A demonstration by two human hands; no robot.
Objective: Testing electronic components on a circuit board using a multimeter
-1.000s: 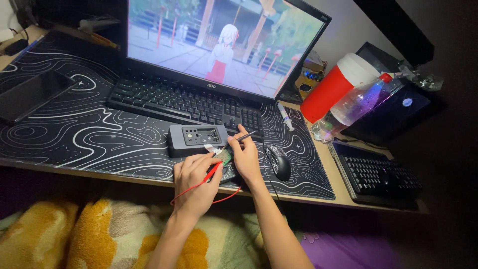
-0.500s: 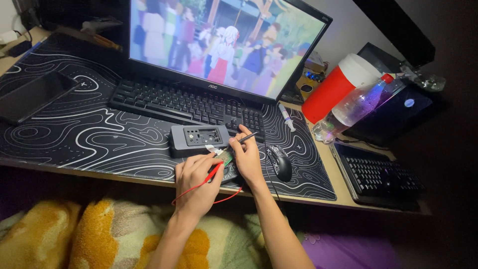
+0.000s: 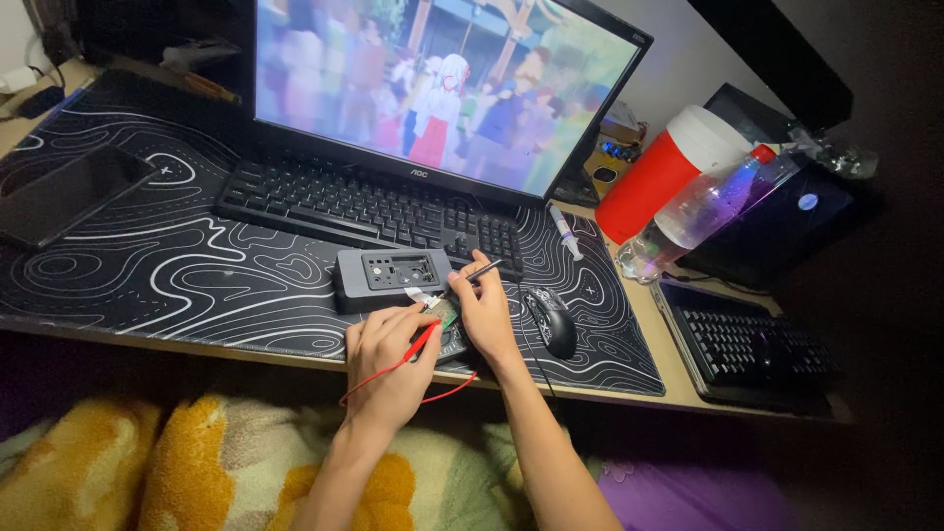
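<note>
Green circuit board (image 3: 448,315) btwn hands: left hand (image 3: 388,349) pinches red wire (image 3: 418,346), right hand (image 3: 487,310) grips thin tool (image 3: 489,270).

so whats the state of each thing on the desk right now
monitor: on, showing a cartoon
grey device: lying flat, ribbon cable out toward the hands
circuit board: bare, under both hands
left hand: grip on a red wire
right hand: grip on a thin dark tool
clear bottle: capped, lying tilted
tablet: screen dark
</note>
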